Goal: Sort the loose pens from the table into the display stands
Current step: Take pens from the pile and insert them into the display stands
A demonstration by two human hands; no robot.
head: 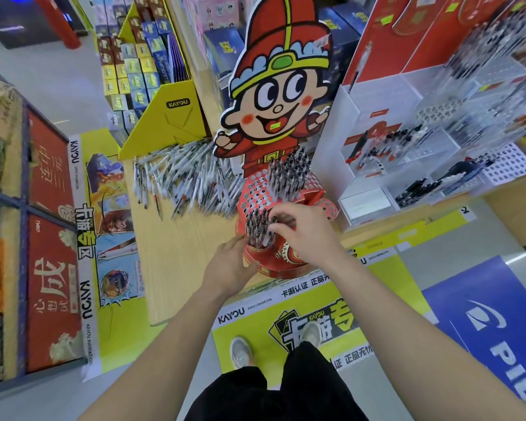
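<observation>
Right hand (pixel 301 232) hovers over the front tier of the red stand (pixel 274 264), thumb and forefinger curled in and seemingly pinching the top of one pen (pixel 273 220) among the upright pens (pixel 257 229) there. The left hand (pixel 230 262) lies with straight fingers against the stand's left side. The loose pens (pixel 189 180) lie heaped on the table (pixel 179 262) behind and left of the stand; each looks light, stiff and smooth, so a fingertip pinch near the top end should steer its tip into a hole, and the cardboard stand probably needs steadying.
</observation>
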